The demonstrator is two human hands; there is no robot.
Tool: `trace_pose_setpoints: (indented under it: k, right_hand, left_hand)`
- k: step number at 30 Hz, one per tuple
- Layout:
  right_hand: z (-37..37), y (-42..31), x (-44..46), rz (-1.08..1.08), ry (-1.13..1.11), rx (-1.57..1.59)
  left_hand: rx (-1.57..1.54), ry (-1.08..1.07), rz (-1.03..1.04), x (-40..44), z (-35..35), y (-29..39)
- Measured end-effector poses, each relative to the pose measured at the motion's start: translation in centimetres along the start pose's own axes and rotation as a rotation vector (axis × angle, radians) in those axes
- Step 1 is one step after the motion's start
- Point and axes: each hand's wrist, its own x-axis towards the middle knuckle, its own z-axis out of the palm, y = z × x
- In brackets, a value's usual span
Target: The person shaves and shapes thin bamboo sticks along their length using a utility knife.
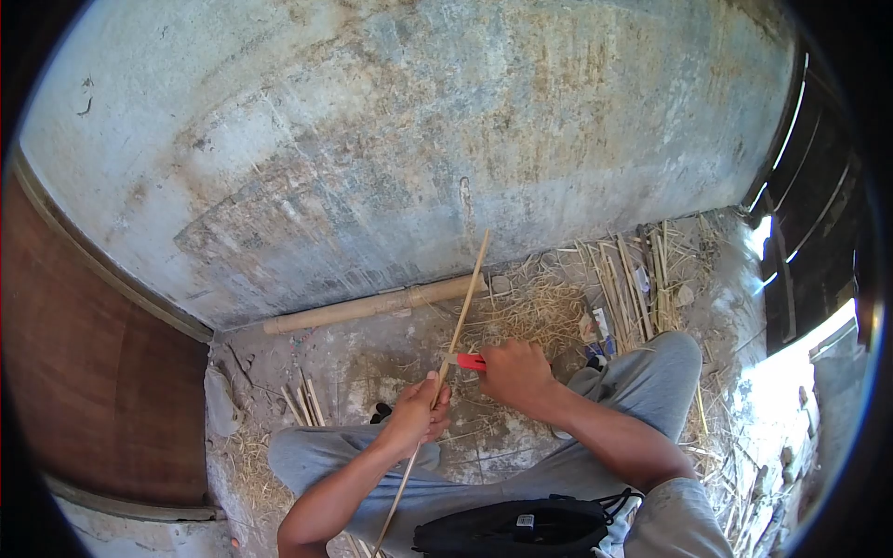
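A long thin bamboo strip (463,314) slants from my lap up toward the wall. My left hand (420,411) is closed around it below its middle. In my right hand (517,374) is a knife (471,361) with a red handle, gripped in closed fingers. Its short blade meets the strip just above my left thumb; whether it cuts in cannot be made out. Beyond the right hand lies a heap of thin shavings (539,314) on the floor.
A thick bamboo pole (372,305) lies along the foot of the stained wall (446,139). Split bamboo strips (642,284) are piled at the right, more (303,402) at the left. A black bag (521,528) rests at my lap. A brown panel (102,363) stands left.
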Motion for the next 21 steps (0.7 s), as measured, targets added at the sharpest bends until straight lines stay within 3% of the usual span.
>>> trace_pose_setpoints:
  k: [21]
  right_hand:
    - [2.4, 0.2, 0.6, 0.016, 0.057, -0.068]
  left_hand:
    - [0.016, 0.024, 0.006, -0.2, 0.9, -0.8]
